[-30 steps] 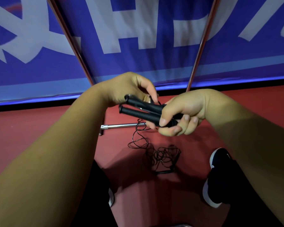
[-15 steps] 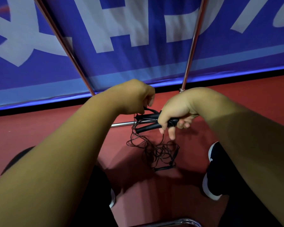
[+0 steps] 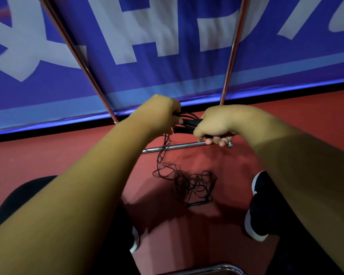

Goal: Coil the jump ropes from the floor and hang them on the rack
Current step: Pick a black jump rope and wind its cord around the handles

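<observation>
My right hand (image 3: 213, 124) grips the two black handles (image 3: 184, 126) of a jump rope, held side by side above the red floor. My left hand (image 3: 159, 114) pinches several strands of the thin black cord (image 3: 187, 115) close to the handles. The cord hangs down from my hands (image 3: 163, 151) to a tangled heap (image 3: 189, 184) on the floor between my feet. A second pair of black handles (image 3: 204, 201) lies at the heap's right edge. The chrome rack shows as two slanted poles (image 3: 231, 54) and a low crossbar (image 3: 179, 146).
A blue banner with white lettering (image 3: 167, 46) closes off the far side. My shoes (image 3: 256, 207) stand on the red floor (image 3: 38, 151) on either side of the rope heap. Another chrome bar (image 3: 213, 269) curves along the bottom edge of the view.
Both hands have moved away from me and lower, toward the rack's crossbar. My left hand went from the handle ends to pinching the cord strands; the handles stay in my right hand.
</observation>
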Demonstrator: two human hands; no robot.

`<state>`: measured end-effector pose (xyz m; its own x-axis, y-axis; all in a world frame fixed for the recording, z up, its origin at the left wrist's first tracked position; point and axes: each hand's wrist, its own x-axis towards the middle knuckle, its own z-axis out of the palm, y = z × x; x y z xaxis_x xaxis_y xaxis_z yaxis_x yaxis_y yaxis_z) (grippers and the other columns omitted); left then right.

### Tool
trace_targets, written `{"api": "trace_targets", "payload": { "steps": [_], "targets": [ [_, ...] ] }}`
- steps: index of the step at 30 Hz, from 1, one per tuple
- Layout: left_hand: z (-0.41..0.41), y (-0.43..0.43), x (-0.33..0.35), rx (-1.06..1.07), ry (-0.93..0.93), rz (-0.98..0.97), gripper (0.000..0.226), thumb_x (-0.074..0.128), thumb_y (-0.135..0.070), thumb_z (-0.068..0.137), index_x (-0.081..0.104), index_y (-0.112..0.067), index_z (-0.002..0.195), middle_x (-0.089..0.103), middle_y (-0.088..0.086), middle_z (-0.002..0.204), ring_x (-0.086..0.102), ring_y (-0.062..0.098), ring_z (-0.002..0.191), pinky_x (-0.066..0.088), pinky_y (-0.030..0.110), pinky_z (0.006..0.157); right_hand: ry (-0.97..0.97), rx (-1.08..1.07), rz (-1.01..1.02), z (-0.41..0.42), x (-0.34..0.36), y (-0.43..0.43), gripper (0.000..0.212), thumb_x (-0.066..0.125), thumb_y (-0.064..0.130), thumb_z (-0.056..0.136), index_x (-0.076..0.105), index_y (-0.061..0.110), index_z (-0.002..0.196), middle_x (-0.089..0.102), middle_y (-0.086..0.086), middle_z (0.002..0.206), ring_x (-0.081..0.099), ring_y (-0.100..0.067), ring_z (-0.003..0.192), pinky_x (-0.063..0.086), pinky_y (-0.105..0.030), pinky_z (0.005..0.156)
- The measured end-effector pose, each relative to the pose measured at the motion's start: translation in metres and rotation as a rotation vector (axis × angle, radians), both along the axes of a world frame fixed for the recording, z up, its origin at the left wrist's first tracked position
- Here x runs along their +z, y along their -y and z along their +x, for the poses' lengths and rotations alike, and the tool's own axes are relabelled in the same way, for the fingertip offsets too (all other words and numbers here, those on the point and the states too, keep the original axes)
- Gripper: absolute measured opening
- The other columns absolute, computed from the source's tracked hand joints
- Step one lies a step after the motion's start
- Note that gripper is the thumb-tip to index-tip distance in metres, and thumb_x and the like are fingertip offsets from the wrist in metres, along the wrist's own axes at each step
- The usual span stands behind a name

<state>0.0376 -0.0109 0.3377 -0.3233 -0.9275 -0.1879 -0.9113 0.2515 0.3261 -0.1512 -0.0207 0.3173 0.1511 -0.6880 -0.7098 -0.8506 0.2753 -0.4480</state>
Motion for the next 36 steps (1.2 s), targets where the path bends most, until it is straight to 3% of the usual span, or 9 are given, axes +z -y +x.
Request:
{"api": "trace_targets", "payload": {
  "steps": [4,9,13,17,21,25,27,32,36],
  "targets": [
    [0.005,-0.001,0.002,-0.070,0.001,0.179,0.019,0.078,-0.007,0.084,0.072,-0.023,0.092,0.078,-0.008,0.090,0.075,0.012,0.081,0.058,0.030,0.081,-0.043,-0.049,-0.150,-0.007,-0.002,0.000,0.014,0.068,0.015,0.091,0.069,0.002,0.096,0.070,-0.011,0.075,0.055,-0.022,0.039,0.050,-0.026,0.044],
    [0.000,0.001,-0.004,-0.044,0.088,0.146,0.023,0.091,-0.029,0.076,0.070,-0.024,0.084,0.066,-0.013,0.073,0.062,0.008,0.072,0.043,0.021,0.061,-0.031,-0.046,-0.207,-0.004,-0.003,-0.001,0.020,0.069,0.018,0.092,0.069,-0.001,0.101,0.071,-0.016,0.081,0.068,-0.032,0.050,0.061,-0.037,0.056],
    [-0.005,0.002,-0.007,0.067,0.086,0.051,0.007,0.069,-0.013,0.089,0.067,-0.011,0.096,0.070,0.002,0.081,0.072,0.025,0.076,0.053,0.034,0.063,0.039,-0.131,-0.274,-0.005,-0.004,0.000,0.019,0.068,0.020,0.090,0.067,0.003,0.100,0.073,-0.018,0.079,0.077,-0.034,0.061,0.066,-0.040,0.067],
    [-0.014,0.004,-0.002,0.270,0.050,-0.143,0.010,0.052,-0.012,0.095,0.059,-0.006,0.092,0.054,0.009,0.071,0.057,0.037,0.071,0.035,0.036,0.051,0.090,-0.206,-0.384,-0.005,-0.004,0.001,0.018,0.064,0.022,0.087,0.073,0.008,0.092,0.080,-0.008,0.078,0.078,-0.025,0.065,0.066,-0.038,0.074],
    [-0.020,-0.001,0.005,0.413,-0.433,-0.076,0.025,0.051,-0.023,0.103,0.057,0.001,0.096,0.074,0.011,0.065,0.073,0.026,0.053,0.061,0.044,0.066,0.155,-0.282,-0.450,-0.004,-0.001,0.001,0.016,0.064,0.021,0.089,0.070,0.009,0.098,0.079,-0.010,0.081,0.079,-0.022,0.064,0.066,-0.039,0.074],
    [-0.020,0.001,0.016,0.464,-1.070,0.078,0.014,0.063,-0.009,0.102,0.054,-0.004,0.092,0.077,0.021,0.091,0.077,0.036,0.091,0.063,0.050,0.087,0.285,-0.372,-0.518,-0.001,0.008,0.005,0.015,0.061,0.015,0.091,0.066,0.006,0.102,0.077,-0.013,0.084,0.078,-0.024,0.065,0.067,-0.045,0.065],
    [-0.014,0.007,0.020,0.363,-1.153,0.091,0.012,0.066,-0.002,0.098,0.059,-0.009,0.090,0.077,0.022,0.100,0.073,0.038,0.107,0.060,0.050,0.097,0.272,-0.376,-0.574,-0.002,0.015,0.009,0.015,0.060,0.016,0.090,0.065,0.006,0.100,0.077,-0.011,0.081,0.076,-0.022,0.059,0.066,-0.039,0.062],
    [0.008,0.012,0.033,0.118,-0.631,-0.212,0.023,0.087,-0.013,0.081,0.067,-0.020,0.089,0.078,-0.004,0.090,0.075,0.012,0.089,0.058,0.032,0.088,0.331,-0.410,-0.599,-0.006,0.025,0.016,0.023,0.060,0.016,0.087,0.065,0.001,0.103,0.074,-0.012,0.080,0.069,-0.021,0.055,0.067,-0.050,0.068],
    [0.009,0.010,0.034,0.037,-0.334,-0.218,0.032,0.093,-0.027,0.073,0.065,-0.020,0.087,0.070,-0.009,0.075,0.064,0.006,0.071,0.049,0.024,0.067,0.319,-0.376,-0.591,-0.008,0.028,0.016,0.020,0.062,0.022,0.085,0.062,0.007,0.099,0.067,-0.008,0.072,0.070,-0.025,0.054,0.064,-0.059,0.078]
  ]
}}
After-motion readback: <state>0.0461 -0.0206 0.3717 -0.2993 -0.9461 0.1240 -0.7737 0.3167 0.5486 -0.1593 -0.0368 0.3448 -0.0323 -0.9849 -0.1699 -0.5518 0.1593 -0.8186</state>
